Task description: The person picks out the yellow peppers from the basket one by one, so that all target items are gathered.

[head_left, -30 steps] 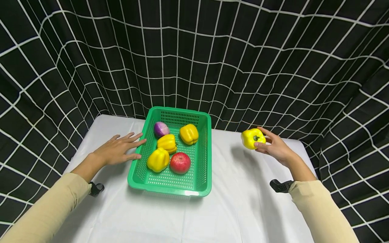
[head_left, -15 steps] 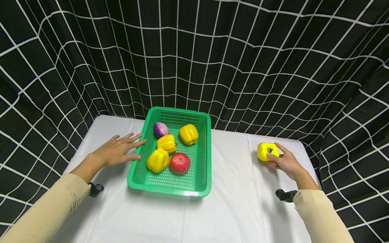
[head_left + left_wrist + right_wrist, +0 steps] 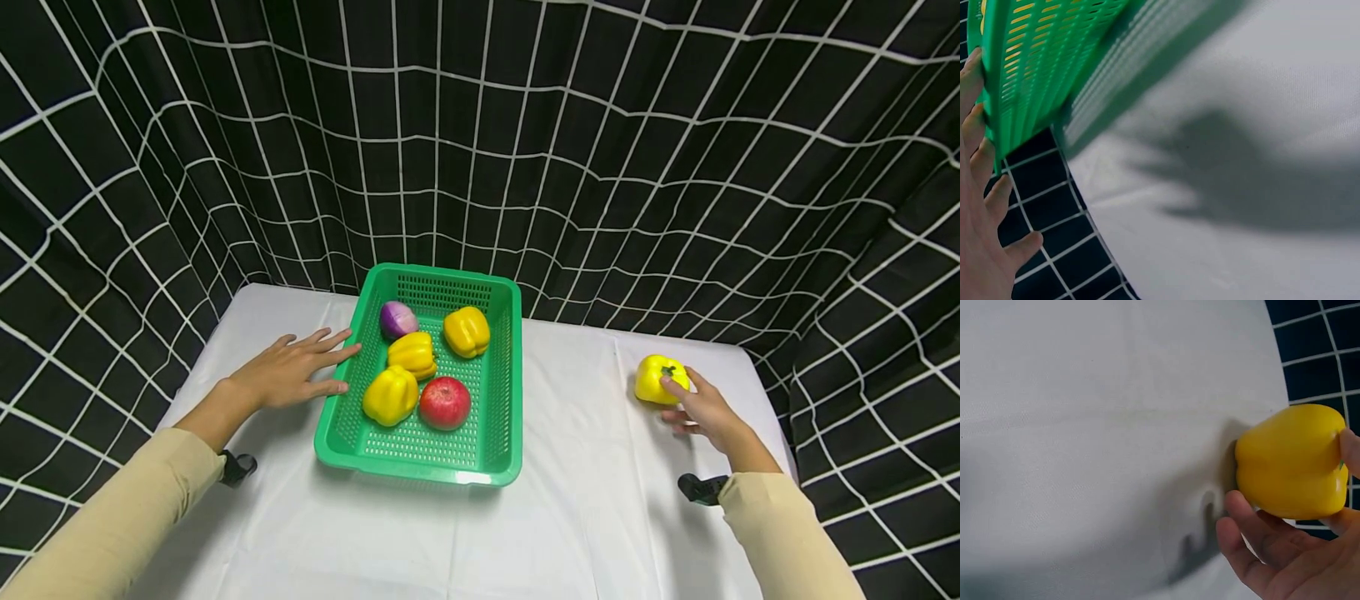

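At the table's right side, a yellow bell pepper (image 3: 657, 380) sits on the white cloth with its green stem facing up and toward my right hand (image 3: 708, 410). That hand is around the pepper's near right side, thumb by the stem, with the lower fingers spread loosely. In the right wrist view the pepper (image 3: 1291, 462) lies between the thumb and the loosened fingers (image 3: 1244, 515); firm contact is not plain. My left hand (image 3: 288, 371) lies with straight, spread fingers against the left rim of a green basket (image 3: 512, 400), also seen in the left wrist view.
Inside the basket are a purple onion (image 3: 398, 320), yellow bell peppers (image 3: 467, 332) and a red apple-like fruit (image 3: 445, 403). White cloth (image 3: 570, 467) covers the table. A black curtain with white grid lines (image 3: 480, 167) encloses the back and sides.
My right hand has carried the yellow bell pepper right and down onto the cloth. In the last half second its fingers loosened and the pepper tipped slightly. The left hand stays put.
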